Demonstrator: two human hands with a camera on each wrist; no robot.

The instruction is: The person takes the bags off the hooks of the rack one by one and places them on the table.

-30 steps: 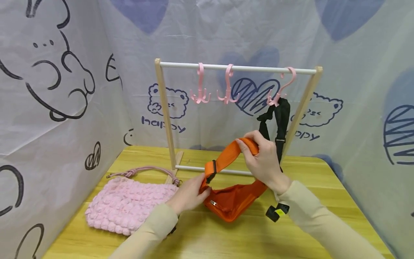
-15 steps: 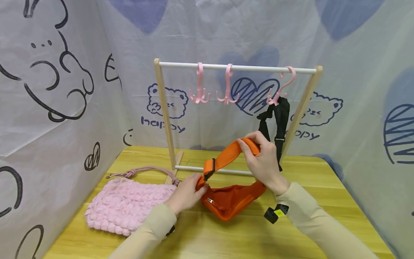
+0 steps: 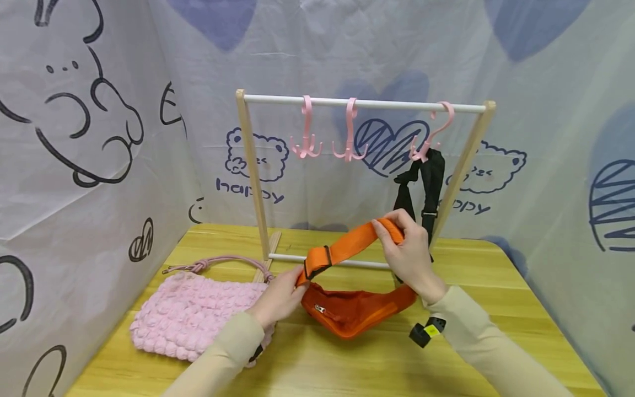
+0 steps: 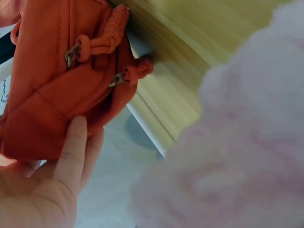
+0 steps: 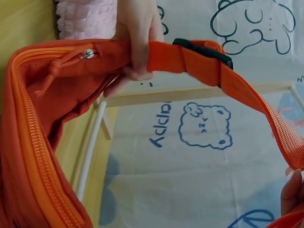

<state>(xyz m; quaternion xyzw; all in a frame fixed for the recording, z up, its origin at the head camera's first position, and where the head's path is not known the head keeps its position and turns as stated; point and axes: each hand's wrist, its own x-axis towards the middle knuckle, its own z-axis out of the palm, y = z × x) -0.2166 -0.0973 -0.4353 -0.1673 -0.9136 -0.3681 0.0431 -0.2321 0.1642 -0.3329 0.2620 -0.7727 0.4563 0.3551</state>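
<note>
An orange waist bag [image 3: 352, 314] hangs just above the table between my two hands. My left hand [image 3: 278, 298] pinches its left end where the strap begins, beside a black buckle [image 3: 317, 267]. In the right wrist view, the left thumb and fingers [image 5: 138, 52] hold that end from both sides. My right hand [image 3: 410, 256] grips the looped orange strap [image 3: 354, 241] higher up, on the right. Two braided zipper pulls [image 4: 114, 31] show on the bag in the left wrist view. Only part of the right hand [image 5: 292, 192] shows at its own wrist view's edge.
A pink puffy handbag [image 3: 193, 314] lies on the table, close to the left forearm. Behind the hands stands a rack with a white top bar [image 3: 387, 105]. Pink hooks [image 3: 349, 132] hang from it, and a black strapped item [image 3: 432, 182] hangs from the rightmost.
Both hands have drawn slightly apart: the left shifted left, the right a little right and down. The strap between them is lower and straighter, and the bag spreads wider.
</note>
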